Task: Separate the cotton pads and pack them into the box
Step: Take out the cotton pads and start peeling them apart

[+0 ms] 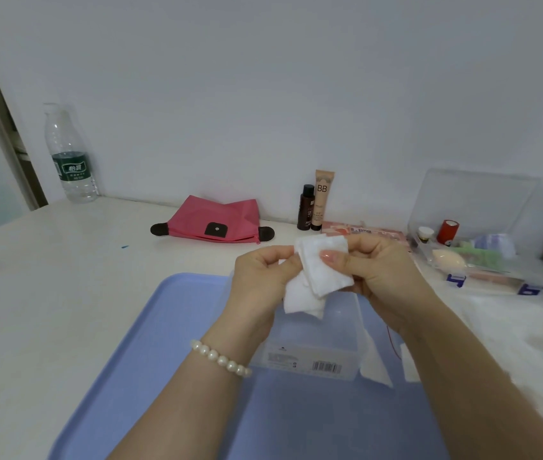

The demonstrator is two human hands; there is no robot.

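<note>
Pinching white cotton pads between them, both hands hover above the clear box.

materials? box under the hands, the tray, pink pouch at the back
Box: clear, glossy plastic; the tray shows through its walls.
Tray: pale blue, looks like matte moulded plastic with a raised rim.
Pink pouch: creased fabric, likely nylon, with dark snap flap.
</note>
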